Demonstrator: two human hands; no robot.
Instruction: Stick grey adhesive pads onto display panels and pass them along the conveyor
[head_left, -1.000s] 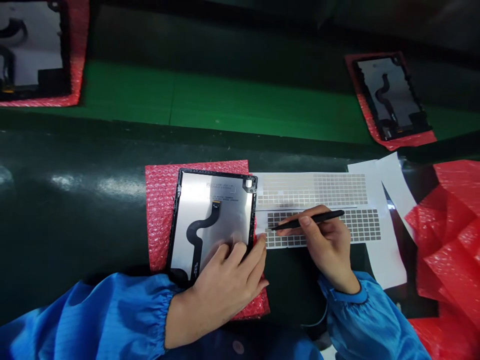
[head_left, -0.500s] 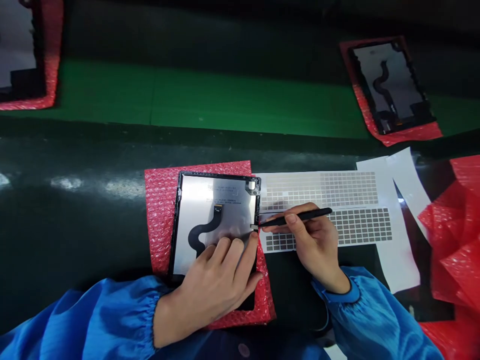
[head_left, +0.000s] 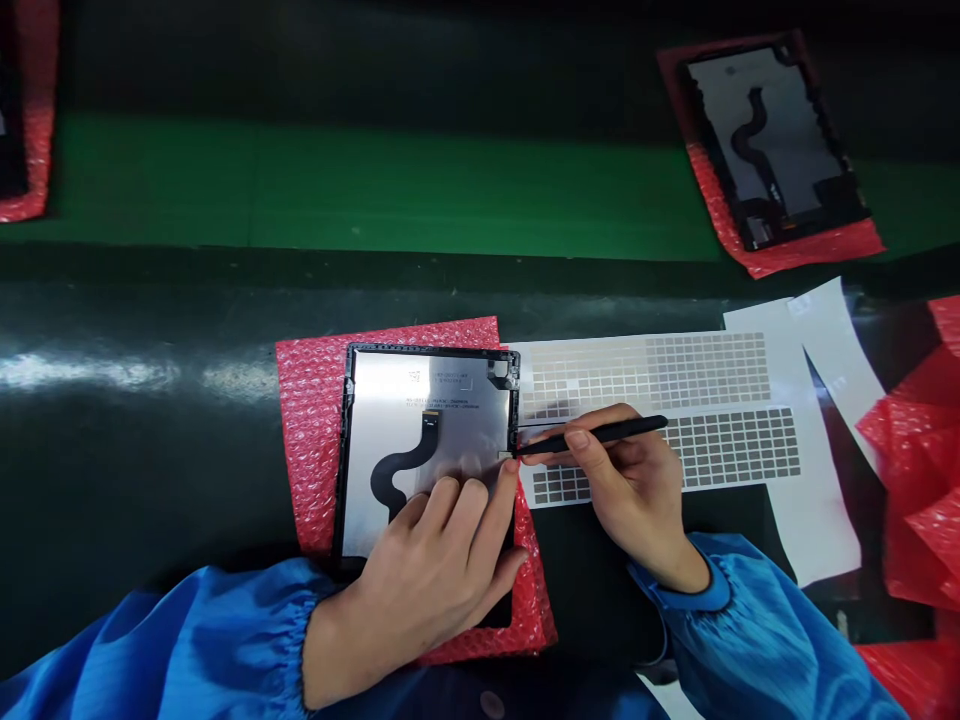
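Observation:
A display panel [head_left: 442, 400] with a silver back, black frame and a curving black flex cable [head_left: 401, 468] lies on pink bubble wrap [head_left: 307, 440]. My left hand [head_left: 435, 570] rests on the panel's lower part with fingers spread, hiding its lower right corner. My right hand [head_left: 626, 490] pinches black tweezers [head_left: 592, 436], their tip at the panel's right edge. A small pale piece shows at that tip, too small to name. Beneath my right hand lies a white sheet of grey square pads [head_left: 660, 400].
A white backing strip [head_left: 832, 350] lies to the right of the sheet, and crumpled red plastic film [head_left: 911, 470] is at the far right. Another panel on bubble wrap [head_left: 765, 140] sits beyond, on a green band. The dark bench surrounds everything.
The tweezers tip has moved left from over the pad sheet to the panel's right edge. My left hand has slid up the panel. The whole view has shifted slightly.

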